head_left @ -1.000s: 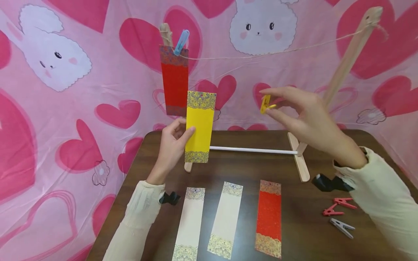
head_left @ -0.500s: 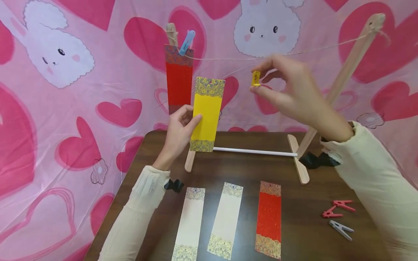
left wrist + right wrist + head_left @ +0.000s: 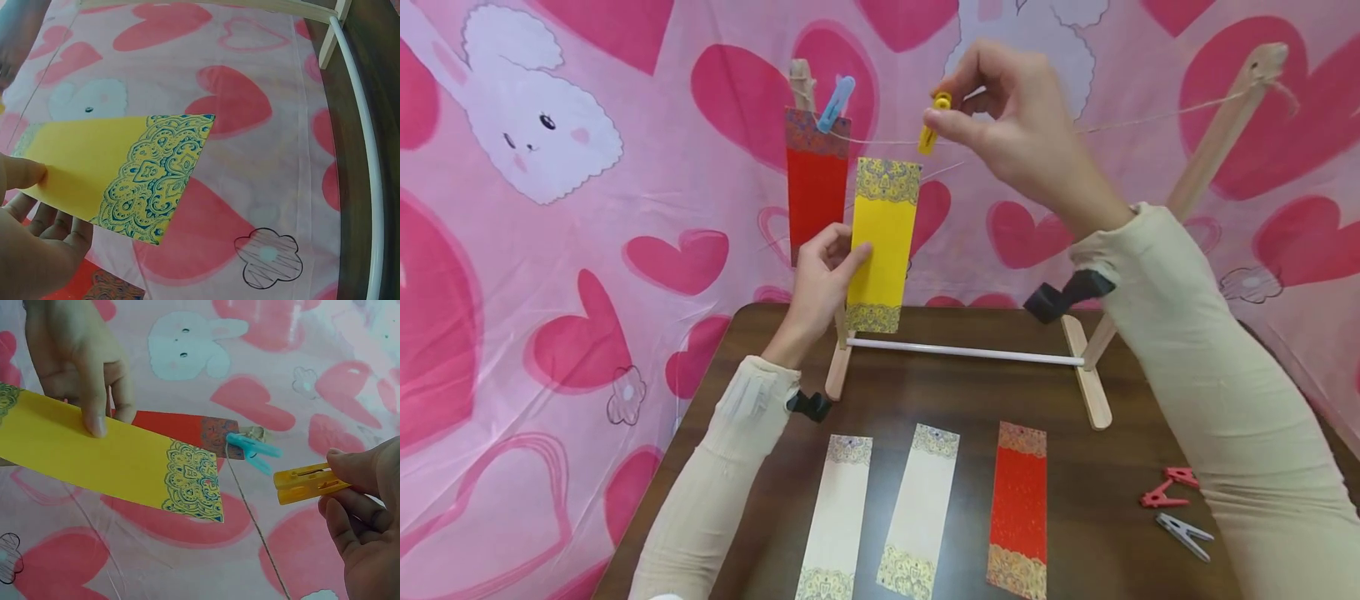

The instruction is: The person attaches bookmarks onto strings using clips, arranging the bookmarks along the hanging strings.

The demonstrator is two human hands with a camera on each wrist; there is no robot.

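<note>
My left hand (image 3: 822, 279) pinches a yellow patterned bookmark (image 3: 886, 250) by its left edge, thumb in front and fingers behind. The card stands nearly upright, its top edge a little below the string (image 3: 883, 142). Above and to the right, my right hand (image 3: 1011, 117) pinches a yellow clothespin (image 3: 934, 125) between thumb and fingers, its jaw end pointing down toward the string. In the right wrist view the clothespin (image 3: 309, 483) is apart from both card and string. A red bookmark (image 3: 816, 187) hangs at the string's left end under a light blue clothespin (image 3: 837, 104).
Two white bookmarks (image 3: 835, 517) and a red one (image 3: 1018, 508) lie on the brown table (image 3: 955, 392). Pink clothespins (image 3: 1165, 492) and a grey one (image 3: 1185, 535) lie at the right. The string runs to a wooden post (image 3: 1225, 125); a white rod (image 3: 970, 352) joins the stand's feet.
My right hand has moved up and left with the yellow clothespin, whose jaw end now points down. My left hand has raised the yellow bookmark slightly to the right, toward the string.
</note>
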